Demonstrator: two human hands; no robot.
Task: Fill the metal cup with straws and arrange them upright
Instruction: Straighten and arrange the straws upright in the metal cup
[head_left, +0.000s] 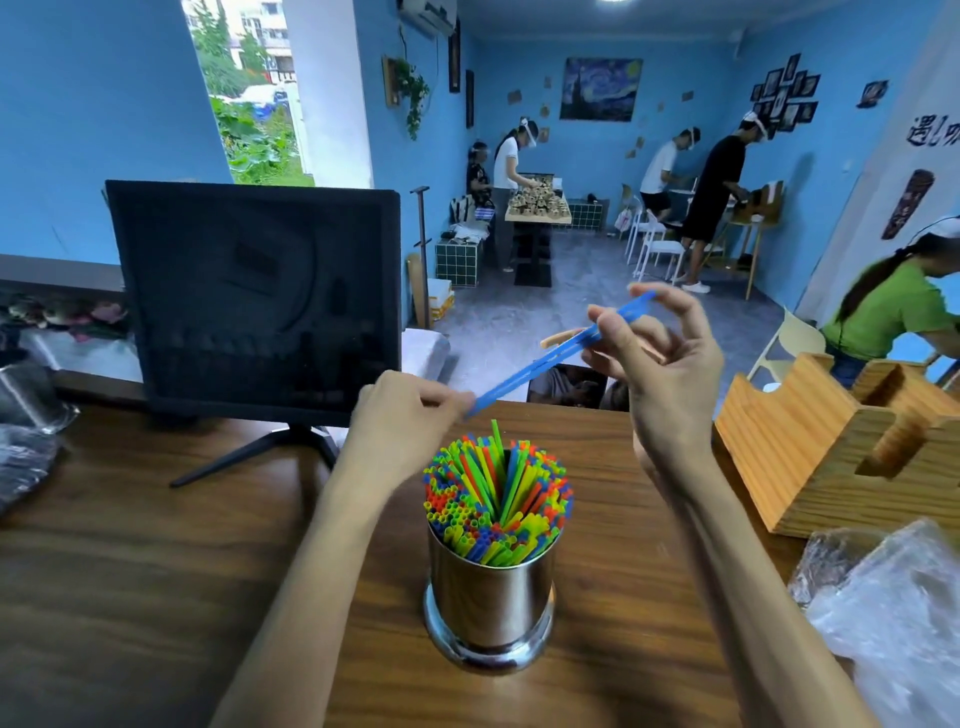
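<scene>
- The metal cup (489, 597) stands upright on the wooden surface (130, 561), between the two forearms, already crowded with coloured straws (496, 488) that fan slightly outward; one green straw rises above the rest.
- The left hand (402, 415) pinches the lower end of a blue straw (558, 353), fingers curled round it.
- The right hand (660, 358) pinches the same straw near its upper end with thumb and forefinger, while the other fingers spread loosely.
- The blue straw hangs in the air above and behind the cup, tilted from lower left to upper right.
- A straw looks very light, smooth and thin-walled; a hard squeeze would likely crease it, so a soft pinch near one end seems best, leaving the other end free to steer into a gap.
- The cup looks heavy-based and steady, though packed straws may resist a newcomer.
- A dark monitor (254, 296), a wooden holder (831, 441) and crinkled plastic wrap (893, 613) sit nearby.
</scene>
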